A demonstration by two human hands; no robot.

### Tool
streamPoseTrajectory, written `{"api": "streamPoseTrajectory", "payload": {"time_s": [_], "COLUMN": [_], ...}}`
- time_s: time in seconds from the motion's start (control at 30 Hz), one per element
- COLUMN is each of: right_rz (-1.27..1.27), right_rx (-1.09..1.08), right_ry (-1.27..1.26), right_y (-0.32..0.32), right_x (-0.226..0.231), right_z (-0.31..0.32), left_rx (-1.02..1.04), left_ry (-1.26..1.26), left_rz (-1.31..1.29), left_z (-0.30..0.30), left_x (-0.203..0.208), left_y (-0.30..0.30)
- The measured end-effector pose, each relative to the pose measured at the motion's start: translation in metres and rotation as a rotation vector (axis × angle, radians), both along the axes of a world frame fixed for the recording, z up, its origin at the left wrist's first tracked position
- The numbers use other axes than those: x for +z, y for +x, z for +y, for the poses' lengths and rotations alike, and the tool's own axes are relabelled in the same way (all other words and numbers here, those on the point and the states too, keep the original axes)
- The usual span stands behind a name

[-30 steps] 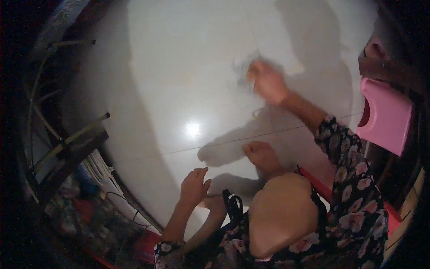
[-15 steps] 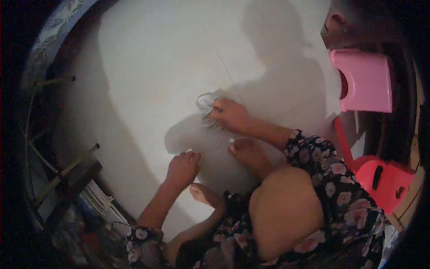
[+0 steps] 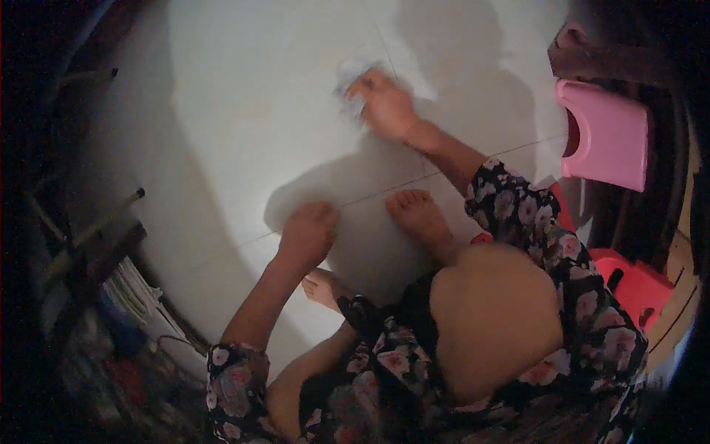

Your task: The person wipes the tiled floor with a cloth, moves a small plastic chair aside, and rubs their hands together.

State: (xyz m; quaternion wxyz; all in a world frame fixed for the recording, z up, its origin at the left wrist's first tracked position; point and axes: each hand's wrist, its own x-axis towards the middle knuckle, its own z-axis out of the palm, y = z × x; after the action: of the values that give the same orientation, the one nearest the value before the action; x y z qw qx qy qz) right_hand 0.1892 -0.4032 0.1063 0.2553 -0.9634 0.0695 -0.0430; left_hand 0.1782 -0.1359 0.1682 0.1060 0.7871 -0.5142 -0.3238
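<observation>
We have the right hand [image 3: 388, 107] well out ahead over the pale tiled floor [image 3: 237, 126], fingers bent and closed on a grey-white wad [image 3: 350, 83]; motion blur, so its outline and the exact grip are unclear. Wad is at the fingertips, left side of that hand, near a tile seam. Our left hand [image 3: 308, 231] is nearer us, knuckles up, fingers curled; can't tell if it holds anything. It's just ahead of the left foot [image 3: 321, 288], right foot [image 3: 420, 213] off to its right. Open room: broad tile ahead and left of the wad. Edges: pink stool [image 3: 615, 140] on the right, red stool [image 3: 640, 292] nearer us; dark-tipped rod [image 3: 111, 218] and paper stack [image 3: 127, 290] on the left
</observation>
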Motion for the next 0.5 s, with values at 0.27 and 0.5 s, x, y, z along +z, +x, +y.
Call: {"api": "streamPoseTrajectory", "payload": {"time_s": [0.27,0.5], "right_rz": [-0.052,0.028], "right_rx": [0.755,0.450], "right_ry": [0.062,-0.008], "right_y": [-0.103,-0.006], "right_x": [0.007,-0.006], "right_z": [0.069,0.009], "left_rx": [0.022,0.011], "left_ry": [0.143,0.234], "left_rz": [-0.077,-0.062], "left_z": [0.029,0.019], "left_x": [0.001,0.002], "left_y": [0.009,0.008]}}
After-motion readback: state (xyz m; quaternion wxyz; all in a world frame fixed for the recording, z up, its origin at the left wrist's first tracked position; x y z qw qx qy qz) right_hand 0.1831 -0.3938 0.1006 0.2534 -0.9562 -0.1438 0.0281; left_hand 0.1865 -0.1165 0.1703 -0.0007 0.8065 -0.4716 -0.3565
